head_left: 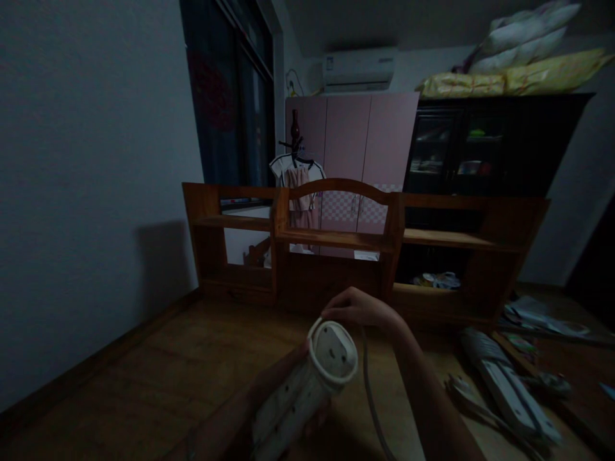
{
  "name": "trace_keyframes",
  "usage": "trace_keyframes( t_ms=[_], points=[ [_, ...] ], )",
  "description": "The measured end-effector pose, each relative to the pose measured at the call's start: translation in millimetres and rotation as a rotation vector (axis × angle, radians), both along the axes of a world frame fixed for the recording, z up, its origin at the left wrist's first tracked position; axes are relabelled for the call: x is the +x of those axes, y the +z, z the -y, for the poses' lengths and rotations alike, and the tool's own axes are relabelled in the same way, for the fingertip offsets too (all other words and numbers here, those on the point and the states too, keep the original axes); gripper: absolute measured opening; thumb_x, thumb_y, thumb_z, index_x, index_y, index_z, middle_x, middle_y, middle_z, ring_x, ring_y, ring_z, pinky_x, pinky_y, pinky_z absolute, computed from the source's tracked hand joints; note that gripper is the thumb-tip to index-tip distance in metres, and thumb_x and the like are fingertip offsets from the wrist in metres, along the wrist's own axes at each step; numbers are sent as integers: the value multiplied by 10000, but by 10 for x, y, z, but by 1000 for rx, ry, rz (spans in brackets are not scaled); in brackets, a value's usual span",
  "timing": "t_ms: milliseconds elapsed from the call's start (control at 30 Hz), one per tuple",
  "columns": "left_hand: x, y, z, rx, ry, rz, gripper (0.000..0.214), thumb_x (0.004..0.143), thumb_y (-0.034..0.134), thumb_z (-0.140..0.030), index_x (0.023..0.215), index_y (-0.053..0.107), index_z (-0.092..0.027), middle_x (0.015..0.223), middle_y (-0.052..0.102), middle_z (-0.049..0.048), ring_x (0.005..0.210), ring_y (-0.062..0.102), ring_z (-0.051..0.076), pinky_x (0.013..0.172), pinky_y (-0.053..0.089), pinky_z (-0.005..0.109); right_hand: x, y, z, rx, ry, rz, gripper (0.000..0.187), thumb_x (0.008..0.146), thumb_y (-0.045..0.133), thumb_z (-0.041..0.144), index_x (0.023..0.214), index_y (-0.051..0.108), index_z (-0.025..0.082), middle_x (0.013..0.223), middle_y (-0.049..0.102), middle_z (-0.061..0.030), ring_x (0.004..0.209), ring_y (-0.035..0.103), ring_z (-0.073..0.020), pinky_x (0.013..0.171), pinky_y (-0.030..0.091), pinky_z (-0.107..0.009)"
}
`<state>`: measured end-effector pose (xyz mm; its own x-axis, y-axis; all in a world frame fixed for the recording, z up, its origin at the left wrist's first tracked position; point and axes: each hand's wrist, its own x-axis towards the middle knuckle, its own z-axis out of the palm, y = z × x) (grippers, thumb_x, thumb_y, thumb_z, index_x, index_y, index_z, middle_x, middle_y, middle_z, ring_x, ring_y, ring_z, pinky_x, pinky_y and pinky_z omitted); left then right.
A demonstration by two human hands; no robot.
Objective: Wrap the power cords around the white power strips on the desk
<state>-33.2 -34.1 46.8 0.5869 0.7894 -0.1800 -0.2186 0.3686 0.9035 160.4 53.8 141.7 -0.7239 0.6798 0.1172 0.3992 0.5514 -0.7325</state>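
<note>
A white power strip (288, 410) with small dark holes along its body is tilted up toward the far side in front of me. Wrapped around it from the left and below is my left hand (291, 366), its fingertips showing under the strip. A pale cord (353, 371) loops around the strip's far end. My right hand (360, 308) has its fingers closed at the top of that loop, pinching the cord. From beneath this hand, a loose length of cord hangs down past the right side of the strip. The picture is dim and somewhat blurred.
A second power strip (512, 384) with cord wound around one end lies at the right, beside a loose cord with a plug (459, 387). A wooden shelf unit (336, 240) stands across the wooden surface (192, 358). A wall (96, 192) rises at left.
</note>
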Motion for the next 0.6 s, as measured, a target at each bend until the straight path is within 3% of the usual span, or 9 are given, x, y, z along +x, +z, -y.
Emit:
trace_keyframes(
  t_ms=[67,167,333,467,600],
  points=[
    [-64,35,-110,-106,-173,83,861,699,260,-847,822,673,-103,631,623,111,517,583,206,526,465,319,-115,-187,-125,-31,-94,32,303,816,542,355,902,721,126,716,636,0,618,523,-113,578,403,-200],
    [-149,74,-341,-89,-192,167,874,627,271,-898,664,632,-103,534,563,87,455,529,169,460,427,278,-248,-419,-250,12,-247,110,235,789,520,240,751,704,98,560,528,22,507,450,-91,480,336,-187],
    [-156,41,-488,-38,129,238,712,683,426,-806,770,626,-128,660,591,53,485,540,139,482,449,267,-297,-531,-259,79,-339,158,252,820,505,253,752,691,98,574,549,-6,532,496,-105,485,337,-188],
    [-160,12,-428,-24,230,196,513,727,606,-609,814,651,-105,671,609,57,528,553,114,511,449,217,-284,-477,-193,133,-375,221,197,806,536,218,848,704,125,696,641,-31,655,570,-135,551,377,-186],
    [-198,-6,-480,86,365,65,436,718,663,-519,804,663,-91,640,635,75,524,585,142,503,463,235,-332,-421,-132,194,-397,298,217,835,507,190,932,696,147,825,685,-68,772,625,-158,610,399,-192]
  ],
)
